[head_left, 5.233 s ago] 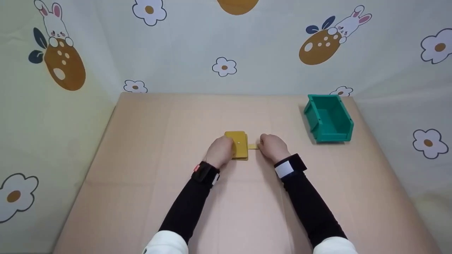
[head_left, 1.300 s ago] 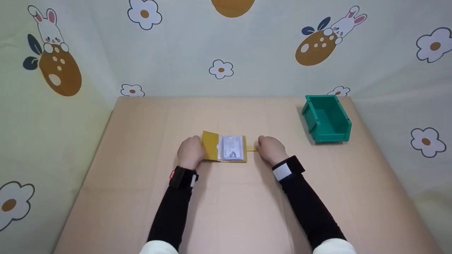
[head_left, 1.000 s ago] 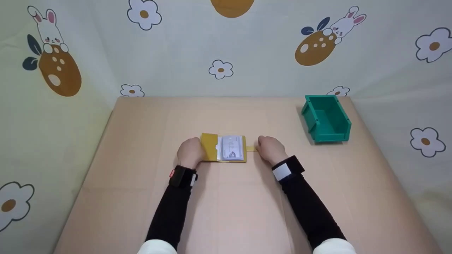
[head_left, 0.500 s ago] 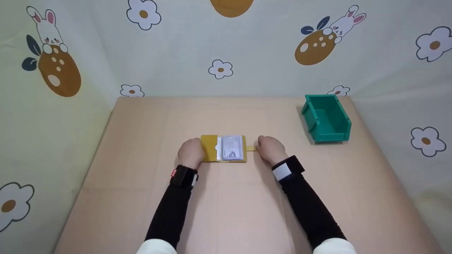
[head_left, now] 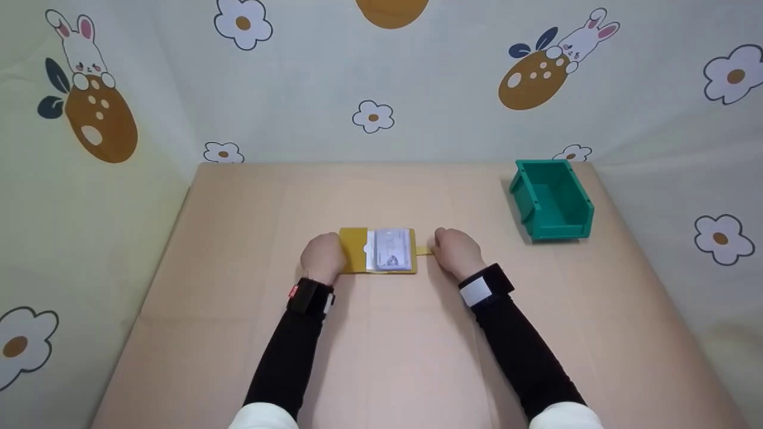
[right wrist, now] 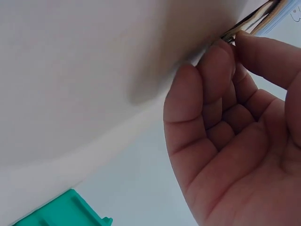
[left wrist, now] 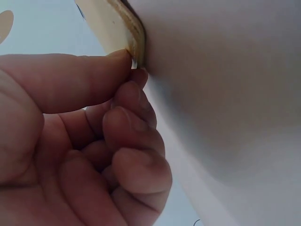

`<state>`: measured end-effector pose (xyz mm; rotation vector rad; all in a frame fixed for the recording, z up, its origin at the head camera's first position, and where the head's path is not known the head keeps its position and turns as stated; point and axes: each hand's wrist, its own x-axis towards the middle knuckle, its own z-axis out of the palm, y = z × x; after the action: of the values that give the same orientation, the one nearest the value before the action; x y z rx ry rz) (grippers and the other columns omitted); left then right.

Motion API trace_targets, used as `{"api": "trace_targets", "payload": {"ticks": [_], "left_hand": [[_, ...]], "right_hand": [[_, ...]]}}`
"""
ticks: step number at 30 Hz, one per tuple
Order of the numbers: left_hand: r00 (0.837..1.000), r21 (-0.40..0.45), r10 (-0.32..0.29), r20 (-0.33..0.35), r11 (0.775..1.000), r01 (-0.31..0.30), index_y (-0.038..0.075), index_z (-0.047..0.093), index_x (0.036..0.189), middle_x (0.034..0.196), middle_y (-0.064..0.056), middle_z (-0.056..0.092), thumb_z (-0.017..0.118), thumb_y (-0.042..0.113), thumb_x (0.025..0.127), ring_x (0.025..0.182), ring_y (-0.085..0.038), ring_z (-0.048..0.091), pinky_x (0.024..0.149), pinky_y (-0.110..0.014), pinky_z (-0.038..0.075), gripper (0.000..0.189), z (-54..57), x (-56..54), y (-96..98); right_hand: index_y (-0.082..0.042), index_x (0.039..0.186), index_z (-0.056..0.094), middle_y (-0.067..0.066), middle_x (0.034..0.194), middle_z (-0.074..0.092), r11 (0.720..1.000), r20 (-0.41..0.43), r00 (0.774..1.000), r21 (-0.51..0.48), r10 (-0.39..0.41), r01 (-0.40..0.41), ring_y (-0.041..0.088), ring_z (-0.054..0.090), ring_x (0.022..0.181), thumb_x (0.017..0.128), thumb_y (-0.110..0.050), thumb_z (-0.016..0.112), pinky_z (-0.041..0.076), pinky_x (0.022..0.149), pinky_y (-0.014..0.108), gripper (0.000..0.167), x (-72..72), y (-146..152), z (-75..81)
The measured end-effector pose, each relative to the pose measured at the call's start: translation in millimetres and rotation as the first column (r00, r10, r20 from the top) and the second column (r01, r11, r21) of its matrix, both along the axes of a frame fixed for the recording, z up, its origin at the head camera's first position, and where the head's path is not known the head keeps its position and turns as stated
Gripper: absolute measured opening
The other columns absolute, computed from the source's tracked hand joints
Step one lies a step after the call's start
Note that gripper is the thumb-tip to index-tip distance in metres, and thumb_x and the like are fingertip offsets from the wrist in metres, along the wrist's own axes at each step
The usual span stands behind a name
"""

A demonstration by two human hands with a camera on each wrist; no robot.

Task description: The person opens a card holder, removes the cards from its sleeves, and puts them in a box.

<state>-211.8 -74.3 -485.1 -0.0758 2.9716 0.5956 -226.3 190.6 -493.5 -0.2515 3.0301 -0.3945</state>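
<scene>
A yellow card holder point(head_left: 354, 250) lies spread flat on the table, its cover turned to the left. Inside it shows a stack of clear sleeves with a pale printed card point(head_left: 393, 249). My left hand point(head_left: 322, 258) pinches the cover's outer edge between thumb and fingertips, as the left wrist view also shows at the cover's corner point(left wrist: 127, 28). On the other side, my right hand point(head_left: 459, 253) pinches the end of the narrow yellow strap point(head_left: 424, 251) that sticks out from the holder. The strap's tip is hidden by the fingers.
A green plastic bin point(head_left: 553, 202) stands at the table's back right; its corner point(right wrist: 66, 209) shows low in the right wrist view. The tan tabletop point(head_left: 381, 357) meets a patterned curtain point(head_left: 310, 77) at the back and sides.
Five seconds ago the card holder was closed; my left hand has since swung its cover leftward, baring the sleeves. Over the last second the cover has settled flat. My right hand keeps the strap.
</scene>
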Motion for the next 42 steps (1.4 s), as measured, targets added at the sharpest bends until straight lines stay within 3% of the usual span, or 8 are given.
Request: {"api": "trace_targets", "payload": {"ticks": [5,10,24,32,42], "left_hand": [[1.0,-0.001,-0.003,-0.009,1.0,0.003,0.001,0.063,0.082,0.082,-0.012,0.06,0.05,-0.002,0.089,0.074,-0.023,0.053,0.069,-0.041,0.051,0.015,-0.5,0.6,0.6],[1.0,-0.001,0.004,-0.008,1.0,-0.004,0.001,0.064,0.083,0.083,-0.012,0.061,0.05,-0.002,0.089,0.074,-0.024,0.053,0.068,-0.041,0.051,0.015,-1.0,1.2,-0.1],[1.0,0.014,-0.004,-0.023,1.0,0.004,0.0,0.065,0.088,0.083,-0.012,0.061,0.051,-0.002,0.091,0.075,-0.024,0.054,0.071,-0.04,0.051,0.015,-2.8,2.2,-0.8],[0.999,0.025,-0.016,-0.042,1.0,0.017,0.0,0.064,0.085,0.081,-0.012,0.06,0.05,-0.002,0.09,0.074,-0.024,0.054,0.071,-0.041,0.05,0.015,-4.0,2.6,-2.4],[0.999,0.019,-0.014,-0.039,1.0,0.015,0.001,0.063,0.083,0.081,-0.011,0.06,0.051,-0.002,0.089,0.073,-0.023,0.052,0.069,-0.041,0.05,0.014,-2.8,2.6,-2.0]], "right_hand": [[-0.006,0.082,0.059,0.009,0.078,0.059,0.999,-0.078,0.997,-0.043,0.004,-0.007,0.028,0.058,0.072,0.09,-0.015,0.07,0.048,0.064,0.044,0.016,0.3,-8,6.3],[-0.005,0.088,0.072,0.007,0.082,0.061,0.995,-0.16,0.986,-0.081,0.049,-0.063,0.026,0.06,0.076,0.088,-0.012,0.071,0.049,0.067,0.042,0.007,-0.7,-18,9.9],[-0.009,0.088,0.08,0.005,0.076,0.058,0.976,-0.311,0.937,-0.098,0.158,-0.197,0.024,0.059,0.073,0.084,-0.005,0.075,0.05,0.067,0.038,0.008,-9.0,-36,0.3],[-0.01,0.088,0.081,0.005,0.076,0.06,0.971,-0.303,0.935,-0.087,0.187,-0.222,0.022,0.057,0.07,0.083,-0.005,0.076,0.049,0.065,0.037,0.008,-8.9,-41,-2.2],[-0.011,0.09,0.081,0.005,0.079,0.062,0.979,-0.242,0.954,-0.061,0.176,-0.196,0.022,0.06,0.072,0.085,-0.009,0.076,0.05,0.066,0.036,0.007,-7.0,-46,-1.7]]}}
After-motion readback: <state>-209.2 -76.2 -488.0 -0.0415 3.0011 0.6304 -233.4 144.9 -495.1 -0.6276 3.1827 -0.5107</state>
